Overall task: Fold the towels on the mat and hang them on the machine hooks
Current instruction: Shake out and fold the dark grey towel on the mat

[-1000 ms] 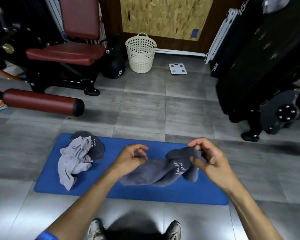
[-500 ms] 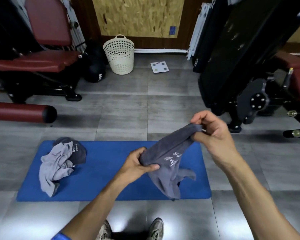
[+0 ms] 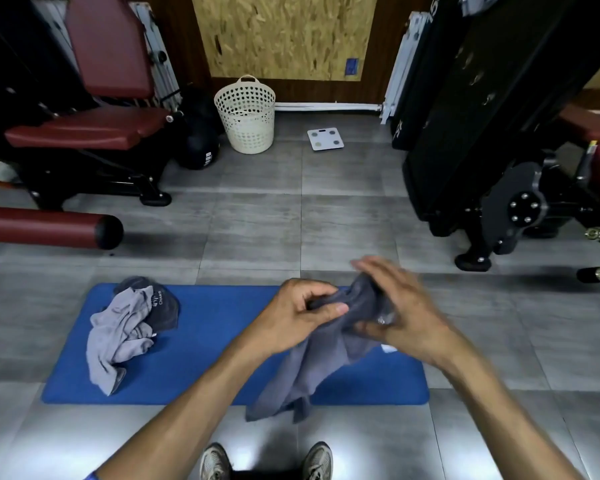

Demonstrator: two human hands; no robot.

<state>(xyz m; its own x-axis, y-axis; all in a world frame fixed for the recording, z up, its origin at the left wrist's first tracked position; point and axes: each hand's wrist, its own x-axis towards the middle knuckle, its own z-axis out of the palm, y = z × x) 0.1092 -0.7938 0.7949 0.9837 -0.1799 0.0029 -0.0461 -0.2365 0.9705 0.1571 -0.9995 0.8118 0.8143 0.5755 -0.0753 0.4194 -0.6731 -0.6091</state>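
Observation:
A dark grey towel (image 3: 312, 368) hangs in the air above the blue mat (image 3: 215, 341). My left hand (image 3: 298, 313) pinches its upper edge. My right hand (image 3: 402, 306) is closed on the same edge just to the right, blurred by motion, and the two hands almost touch. The towel's lower part dangles past the mat's front edge. On the mat's left end lies a crumpled light grey towel (image 3: 118, 337) on top of a dark grey one (image 3: 165, 306). A black weight machine (image 3: 482, 109) stands at the right; I cannot see its hooks.
A red padded bench (image 3: 84, 129) and a red roller pad (image 3: 45, 226) stand at the left. A cream laundry basket (image 3: 246, 116), a black medicine ball (image 3: 198, 147) and a white scale (image 3: 325, 138) sit by the back wall. My shoes (image 3: 267, 462) show at the bottom.
I lifted the dark towel off the mat. My right hand then came down and left to meet my left hand, and the towel now hangs bunched from both.

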